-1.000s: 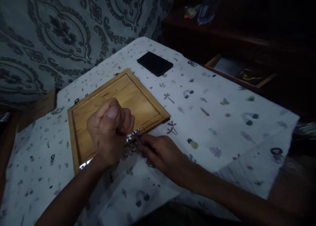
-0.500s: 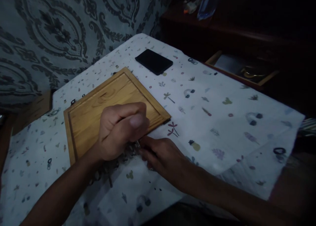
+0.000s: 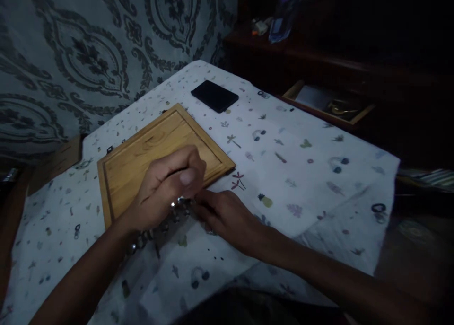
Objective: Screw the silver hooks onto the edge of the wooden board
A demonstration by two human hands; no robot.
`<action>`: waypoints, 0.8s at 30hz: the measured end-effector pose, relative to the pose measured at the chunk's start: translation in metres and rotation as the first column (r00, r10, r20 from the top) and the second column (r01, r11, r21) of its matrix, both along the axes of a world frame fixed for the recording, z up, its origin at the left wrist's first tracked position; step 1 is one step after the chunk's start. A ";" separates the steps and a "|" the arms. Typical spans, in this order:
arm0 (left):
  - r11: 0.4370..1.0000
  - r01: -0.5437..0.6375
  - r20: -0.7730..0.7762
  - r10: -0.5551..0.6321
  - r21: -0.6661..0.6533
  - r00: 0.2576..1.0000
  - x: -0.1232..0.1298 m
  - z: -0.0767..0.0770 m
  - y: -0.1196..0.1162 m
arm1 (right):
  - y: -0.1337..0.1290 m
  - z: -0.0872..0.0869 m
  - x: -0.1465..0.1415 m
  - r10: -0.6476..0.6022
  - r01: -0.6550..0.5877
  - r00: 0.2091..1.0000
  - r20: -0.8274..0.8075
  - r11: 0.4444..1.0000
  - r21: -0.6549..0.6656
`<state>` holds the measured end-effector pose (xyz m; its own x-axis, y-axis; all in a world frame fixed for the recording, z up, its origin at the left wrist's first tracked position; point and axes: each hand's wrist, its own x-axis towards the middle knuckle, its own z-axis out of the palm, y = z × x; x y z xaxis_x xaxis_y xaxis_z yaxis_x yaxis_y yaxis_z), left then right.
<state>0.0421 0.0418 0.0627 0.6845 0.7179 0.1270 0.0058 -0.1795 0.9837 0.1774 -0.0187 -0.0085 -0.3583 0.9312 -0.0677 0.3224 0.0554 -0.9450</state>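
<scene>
A wooden board [image 3: 142,150] with a raised rim lies on the patterned cloth. My left hand [image 3: 170,185] is closed over its near edge, thumb pressed against the curled fingers; what it holds is hidden. Right beside it, my right hand [image 3: 225,216] has its thumb and fingers pinched together at the board's near edge, around something too small and dark to make out. Several small shiny metal pieces [image 3: 165,228] sit in a row below my left hand, partly hidden by the wrist.
A black phone [image 3: 214,96] lies beyond the board on the white cloth [image 3: 283,173]. Brown cardboard [image 3: 55,164] is at the left edge. Behind the table, an open drawer [image 3: 326,102] holds papers and a golden item. A clear bottle [image 3: 282,24] stands on the dark furniture.
The view has shifted slightly, so the table and board sit a little differently in it. Both hands stay close together at the board's near edge. More of the shiny metal pieces shows under my left hand.
</scene>
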 end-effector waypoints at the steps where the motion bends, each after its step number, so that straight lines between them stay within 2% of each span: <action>1: 0.998 -0.050 -0.014 0.050 0.034 0.999 -0.001 0.002 -0.003 | 0.000 0.000 0.000 0.002 -0.002 1.000 0.002 1.000 0.002; 3: 0.976 -0.189 -0.029 0.193 0.106 0.981 -0.002 0.005 -0.011 | -0.001 -0.001 0.000 0.003 -0.003 1.000 -0.006 1.000 0.021; 5: 0.939 -0.330 0.007 0.331 0.101 0.944 -0.001 0.007 -0.020 | -0.002 -0.002 0.000 0.001 0.000 1.000 -0.026 0.999 0.038; 7: 0.901 -0.432 0.091 0.428 0.028 0.899 0.003 0.006 -0.028 | -0.002 -0.004 0.000 0.004 -0.001 0.999 -0.048 0.999 0.044; 10: 0.849 -0.521 0.219 0.526 -0.086 0.822 0.012 0.002 -0.033 | -0.002 -0.003 0.000 0.006 -0.004 0.999 -0.051 0.999 0.036; 16: 0.775 -0.618 0.308 0.624 -0.130 0.718 0.026 -0.002 -0.020 | -0.001 -0.004 -0.001 -0.009 0.009 1.000 -0.029 1.000 0.007; 24: 0.827 -0.530 0.279 0.562 -0.187 0.778 0.020 0.001 -0.009 | -0.001 -0.009 0.000 0.013 -0.011 0.999 -0.050 0.999 0.053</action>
